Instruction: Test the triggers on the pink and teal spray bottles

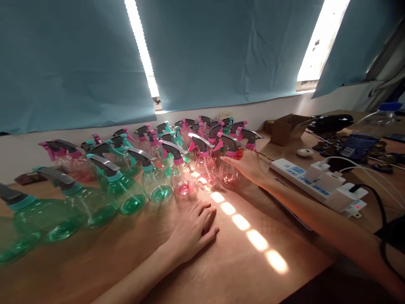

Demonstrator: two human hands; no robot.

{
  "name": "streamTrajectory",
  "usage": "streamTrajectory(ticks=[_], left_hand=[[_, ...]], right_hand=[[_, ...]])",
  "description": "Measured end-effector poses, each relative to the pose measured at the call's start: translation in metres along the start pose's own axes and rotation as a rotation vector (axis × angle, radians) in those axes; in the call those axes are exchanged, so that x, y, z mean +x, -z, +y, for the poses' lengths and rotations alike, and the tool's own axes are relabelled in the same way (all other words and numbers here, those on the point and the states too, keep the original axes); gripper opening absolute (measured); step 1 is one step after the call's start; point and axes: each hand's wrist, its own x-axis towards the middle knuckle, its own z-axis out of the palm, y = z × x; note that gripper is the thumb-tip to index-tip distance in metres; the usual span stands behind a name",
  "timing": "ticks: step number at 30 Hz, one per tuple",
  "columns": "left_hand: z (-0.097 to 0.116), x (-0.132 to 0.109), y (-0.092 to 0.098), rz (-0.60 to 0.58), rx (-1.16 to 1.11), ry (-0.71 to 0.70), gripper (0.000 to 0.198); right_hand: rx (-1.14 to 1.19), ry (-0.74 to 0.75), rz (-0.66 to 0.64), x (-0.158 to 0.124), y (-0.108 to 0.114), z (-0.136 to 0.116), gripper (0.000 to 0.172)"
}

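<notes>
Rows of clear spray bottles with grey and coloured trigger heads stand upright on a brown table. My right hand is closed around the upper part of a pink spray bottle at the right end of the front row; some fingers are hidden behind it. Left of that stand another pink spray bottle and a third pink one. My left hand lies palm down on the table, fingers apart, holding nothing. Nearest to it are the pink bottles and a green spray bottle.
A white power strip with plugged-in chargers and cables lies beside my right forearm. Behind it are an open cardboard box, a white mouse and a large blue-capped bottle. Blue curtains hang at the back.
</notes>
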Motion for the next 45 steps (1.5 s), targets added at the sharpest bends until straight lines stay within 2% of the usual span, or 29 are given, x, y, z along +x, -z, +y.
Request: streamTrajectory(ticks=[2,4,11,18,22,23,25,28,30,32,35,37,40,45], left_hand=[[0.0,0.006,-0.001,-0.011,-0.015,-0.004,0.034],[0.0,0.011,-0.002,-0.018,-0.033,-0.011,0.034],[0.001,0.023,-0.004,-0.029,-0.071,-0.019,0.029],[0.002,0.024,-0.003,-0.028,-0.072,-0.021,0.029],[0.0,0.024,-0.005,-0.02,-0.073,-0.031,0.03],[0.0,0.025,-0.005,-0.018,-0.074,-0.033,0.029],[0.0,0.026,-0.006,-0.019,-0.08,-0.036,0.028],[0.004,0.03,-0.007,-0.02,-0.093,-0.045,0.025],[0.008,0.034,-0.009,-0.026,-0.091,-0.047,0.02],[0.012,0.038,-0.01,-0.038,-0.084,-0.045,0.019],[0.015,0.044,-0.014,-0.048,-0.091,-0.05,0.019],[0.016,0.046,-0.016,-0.048,-0.104,-0.055,0.02],[0.015,0.048,-0.016,-0.054,-0.125,-0.057,0.021],[0.013,0.048,-0.016,-0.061,-0.166,-0.066,0.026]], right_hand=[[-0.087,-0.067,0.096,0.006,-0.004,0.004,0.043],[-0.144,-0.1,0.125,0.011,-0.007,0.006,0.046],[-0.176,-0.104,0.079,0.022,-0.01,0.003,0.034],[-0.156,-0.123,-0.01,0.018,-0.005,-0.002,0.043],[-0.128,-0.171,-0.015,0.002,0.014,-0.006,0.057],[-0.114,-0.178,-0.014,-0.004,0.022,-0.007,0.056],[-0.089,-0.189,-0.006,-0.015,0.04,-0.008,0.043],[-0.159,-0.232,0.097,-0.025,0.066,-0.003,0.028],[-0.291,-0.28,0.162,-0.026,0.079,0.006,0.027],[-0.402,-0.333,0.189,-0.022,0.085,0.019,0.033],[-0.39,-0.363,0.133,-0.01,0.08,0.04,0.053],[-0.343,-0.358,0.103,-0.001,0.072,0.05,0.06],[-0.252,-0.347,0.072,0.01,0.059,0.055,0.055],[-0.19,-0.348,0.119,0.018,0.05,0.053,0.045]])
